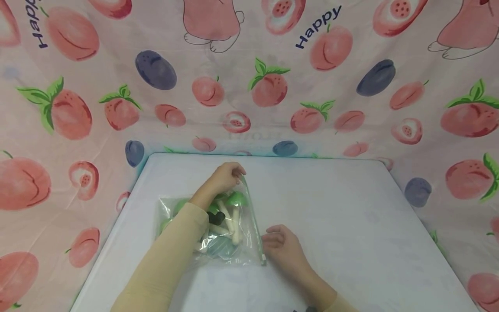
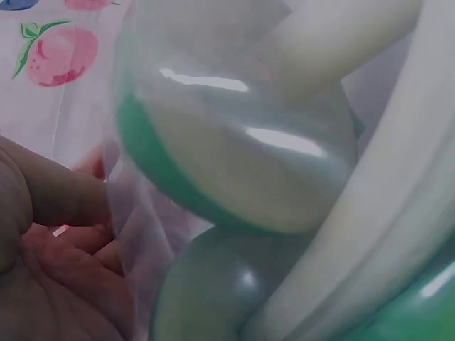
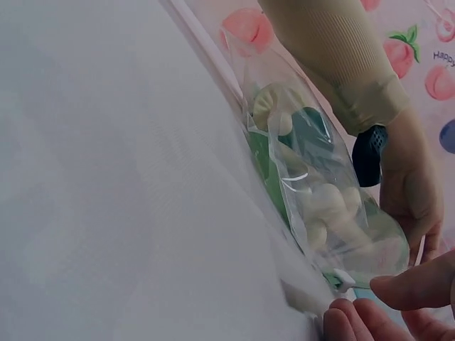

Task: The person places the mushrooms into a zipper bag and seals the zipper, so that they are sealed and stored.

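A clear zip bag [image 1: 249,216] with a green zip edge lies on the white table, filled with several mushroom-shaped pieces [image 1: 236,216] with green caps and cream stems. My left hand [image 1: 228,175] reaches across it and pinches the far end of the zip edge. In the left wrist view, its thumb and fingers [image 2: 64,206] meet at the film beside a cap [image 2: 234,163]. At the near end of the zip edge sits a white slider [image 3: 344,279]. Right beside it, my right hand [image 1: 284,251] has loosely bent fingers at the edge, thumb apart from them.
The white table [image 1: 331,195] extends to the right of the bag. Behind and at both sides hangs a fruit-printed cloth [image 1: 241,86]. A black wrist device [image 1: 216,218] on the left arm overlaps the bag in the head view.
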A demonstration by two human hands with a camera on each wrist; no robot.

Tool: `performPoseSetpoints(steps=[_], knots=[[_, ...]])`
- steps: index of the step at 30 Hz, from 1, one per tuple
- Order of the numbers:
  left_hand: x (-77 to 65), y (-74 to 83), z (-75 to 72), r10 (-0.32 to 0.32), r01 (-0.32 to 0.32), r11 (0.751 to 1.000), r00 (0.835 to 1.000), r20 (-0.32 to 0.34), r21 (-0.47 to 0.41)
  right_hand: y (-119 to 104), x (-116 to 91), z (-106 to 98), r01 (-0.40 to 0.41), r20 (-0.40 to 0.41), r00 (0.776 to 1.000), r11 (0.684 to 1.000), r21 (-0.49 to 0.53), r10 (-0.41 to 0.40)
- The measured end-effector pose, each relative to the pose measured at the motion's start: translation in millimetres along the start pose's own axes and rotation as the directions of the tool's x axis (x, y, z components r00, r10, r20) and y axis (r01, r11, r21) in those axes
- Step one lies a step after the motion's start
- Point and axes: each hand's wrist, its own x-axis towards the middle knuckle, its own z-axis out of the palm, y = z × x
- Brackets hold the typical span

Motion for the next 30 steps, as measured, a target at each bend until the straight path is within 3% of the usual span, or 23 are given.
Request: performPoseSetpoints(steps=[8,19,25,30], knots=[[-1.0,5.7,6.7,0.045,-0.042,0.998,0.996,0.073,-0.041,3,7,-2,0.019,-0.029,0.999,0.993,0.113,-0.015],[-4.3,10.4,15.2,0.042,-0.030,0.997,0.984,0.173,-0.069,4,14,-7,0.027,-0.031,0.999,0.991,0.134,-0.023],[-7.7,11.7,15.6,0.023,-0.013,0.999,0.974,0.224,-0.044,5,17,-9,0.023,-0.039,0.999,0.989,0.143,-0.018],[-10.4,12.3,13.2,0.012,-0.021,0.999,0.969,0.247,0.032,4,19,-10,0.004,-0.059,0.998,0.991,0.137,0.005]])
